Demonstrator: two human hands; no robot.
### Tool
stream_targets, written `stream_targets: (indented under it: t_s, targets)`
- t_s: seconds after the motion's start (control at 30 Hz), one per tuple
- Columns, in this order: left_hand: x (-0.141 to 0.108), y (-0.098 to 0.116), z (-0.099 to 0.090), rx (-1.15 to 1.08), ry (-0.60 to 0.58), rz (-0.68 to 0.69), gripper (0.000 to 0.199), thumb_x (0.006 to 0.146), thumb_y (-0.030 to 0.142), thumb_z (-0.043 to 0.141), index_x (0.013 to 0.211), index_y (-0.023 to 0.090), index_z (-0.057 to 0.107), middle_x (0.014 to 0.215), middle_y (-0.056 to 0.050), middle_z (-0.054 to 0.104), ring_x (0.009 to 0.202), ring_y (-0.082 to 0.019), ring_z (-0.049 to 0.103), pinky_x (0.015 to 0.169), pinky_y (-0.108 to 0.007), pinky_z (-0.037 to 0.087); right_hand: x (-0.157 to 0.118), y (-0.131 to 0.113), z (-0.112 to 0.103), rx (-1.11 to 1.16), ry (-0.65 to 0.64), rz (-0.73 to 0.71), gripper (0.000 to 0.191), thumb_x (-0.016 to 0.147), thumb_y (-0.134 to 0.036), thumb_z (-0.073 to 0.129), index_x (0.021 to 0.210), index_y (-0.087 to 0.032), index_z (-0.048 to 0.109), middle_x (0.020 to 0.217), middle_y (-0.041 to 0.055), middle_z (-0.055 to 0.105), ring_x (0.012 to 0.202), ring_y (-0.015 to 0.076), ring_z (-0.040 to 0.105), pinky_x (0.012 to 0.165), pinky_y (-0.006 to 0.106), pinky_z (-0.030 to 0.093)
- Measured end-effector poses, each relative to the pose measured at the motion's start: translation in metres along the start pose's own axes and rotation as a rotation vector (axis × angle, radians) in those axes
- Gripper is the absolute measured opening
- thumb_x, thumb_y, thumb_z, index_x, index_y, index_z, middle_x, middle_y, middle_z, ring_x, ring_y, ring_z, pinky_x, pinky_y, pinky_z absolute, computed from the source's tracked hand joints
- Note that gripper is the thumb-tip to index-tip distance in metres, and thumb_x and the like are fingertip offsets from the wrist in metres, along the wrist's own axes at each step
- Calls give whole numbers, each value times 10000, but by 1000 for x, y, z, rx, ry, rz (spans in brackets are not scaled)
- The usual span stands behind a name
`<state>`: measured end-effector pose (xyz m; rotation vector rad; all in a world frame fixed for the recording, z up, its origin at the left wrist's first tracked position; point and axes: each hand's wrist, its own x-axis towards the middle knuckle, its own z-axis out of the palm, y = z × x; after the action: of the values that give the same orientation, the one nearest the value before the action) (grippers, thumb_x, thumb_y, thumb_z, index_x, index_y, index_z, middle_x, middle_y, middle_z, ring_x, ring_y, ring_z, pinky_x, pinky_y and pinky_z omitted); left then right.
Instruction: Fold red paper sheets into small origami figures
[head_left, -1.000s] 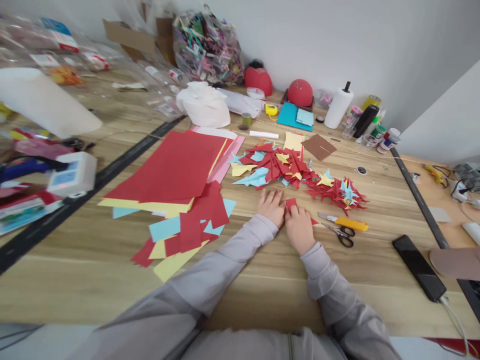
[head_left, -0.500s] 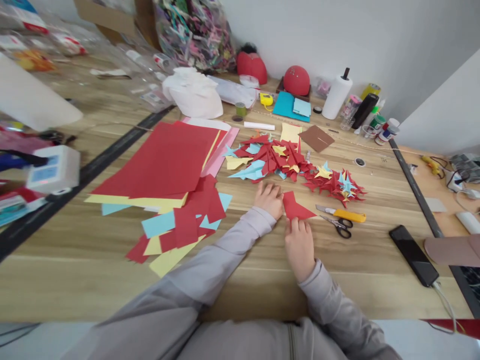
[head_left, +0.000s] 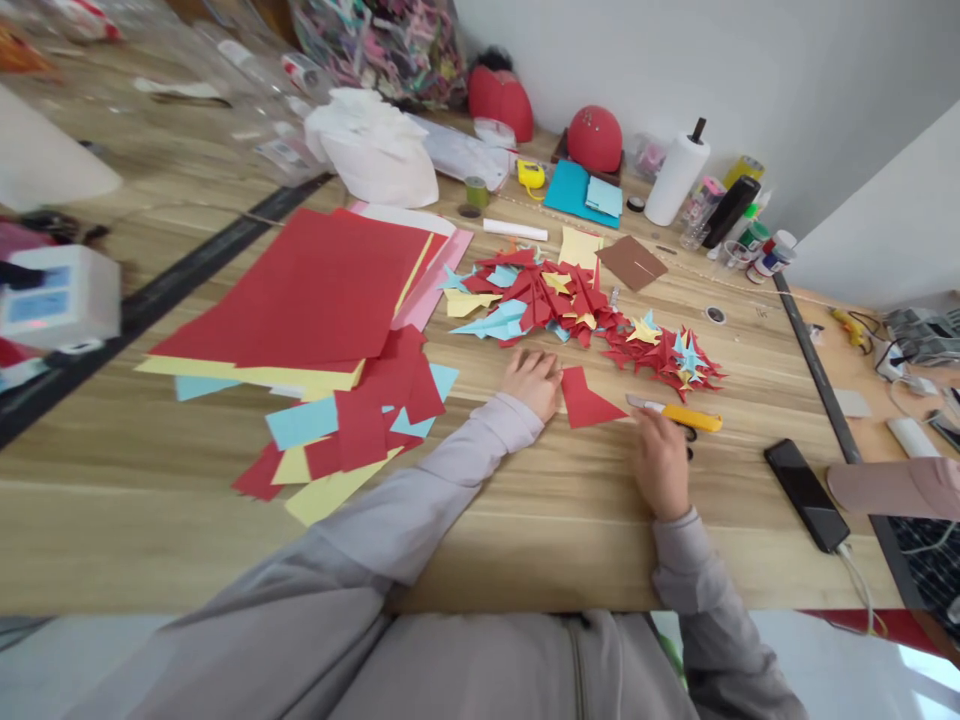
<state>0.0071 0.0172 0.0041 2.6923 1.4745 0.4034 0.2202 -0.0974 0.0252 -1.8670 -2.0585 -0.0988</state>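
Note:
A folded piece of red paper [head_left: 589,402] lies flat on the table, its long point toward the right. My left hand [head_left: 531,385] rests palm down at the paper's left edge, touching it, with the fingers spread a little. Just past the paper's right point is my right hand [head_left: 661,465], blurred, with bent fingers; whether it grips anything cannot be made out. It covers most of a pair of scissors [head_left: 690,434] with black handles. A yellow utility knife [head_left: 694,417] lies right by its fingertips, the blade pointing left.
Folded red, blue and yellow paper planes [head_left: 555,300] and paper stars [head_left: 667,355] are heaped beyond my hands. Red sheets [head_left: 315,290] and loose cut pieces [head_left: 360,430] lie to the left. To the right are a black phone [head_left: 806,495] on a cable and a pink bottle [head_left: 892,487].
My right hand has left the lower edge of the red paper and moved right, over the scissors. My left hand stays at the paper. The whole view has shifted slightly.

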Motion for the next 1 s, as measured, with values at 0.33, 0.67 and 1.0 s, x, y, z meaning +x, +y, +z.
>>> stream_targets:
  t_s: [0.33, 0.67, 1.0]
  targets:
    - [-17, -4, -11, 87, 109, -41, 356, 791, 258, 461, 1003, 75, 681, 1275, -192, 519, 1238, -350, 389, 1067, -525, 221, -3, 98, 7, -108, 53, 211, 359, 914, -298, 346, 1177, -160, 546, 1162, 124, 593, 1093, 223, 497, 906, 370, 380]
    - [-51, -21, -27, 119, 183, 55, 285, 835, 259, 446, 903, 138, 695, 1194, -143, 586, 1120, -306, 505, 1024, -517, 319, -10, 103, 19, -68, 205, 176, 367, 898, -404, 414, 1122, -166, 581, 1065, 122, 616, 997, 237, 523, 884, 405, 371]
    - [0, -19, 16, -202, 41, 365, 338, 836, 251, 441, 1104, 139, 615, 1249, -127, 550, 1162, -260, 460, 980, -433, 388, -15, 45, -4, 404, 200, 389, 376, 912, -420, 342, 1052, -173, 588, 854, 63, 637, 701, 161, 571, 671, 303, 455]
